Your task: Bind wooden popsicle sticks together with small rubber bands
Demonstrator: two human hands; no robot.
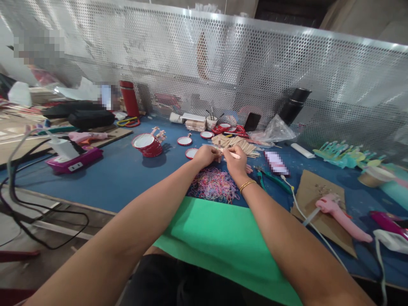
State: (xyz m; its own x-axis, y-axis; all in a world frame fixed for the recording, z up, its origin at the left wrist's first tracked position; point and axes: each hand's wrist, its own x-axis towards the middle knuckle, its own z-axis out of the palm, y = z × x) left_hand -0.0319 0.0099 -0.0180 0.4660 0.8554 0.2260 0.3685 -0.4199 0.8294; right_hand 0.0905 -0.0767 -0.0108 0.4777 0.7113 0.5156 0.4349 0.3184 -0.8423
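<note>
Near the middle of the desk (127, 178), the left hand (206, 155) and right hand (236, 160) meet, fingers pressed together pinching a wooden stick (230, 154), just above a heap of coloured rubber bands (214, 185); more sticks (237, 143) lie toward the far edge

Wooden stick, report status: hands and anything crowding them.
Left hand and right hand both pinch one wooden stick above the blue table. Rubber band pile just below, stick heap behind. Green sheet nearer the body.
</note>
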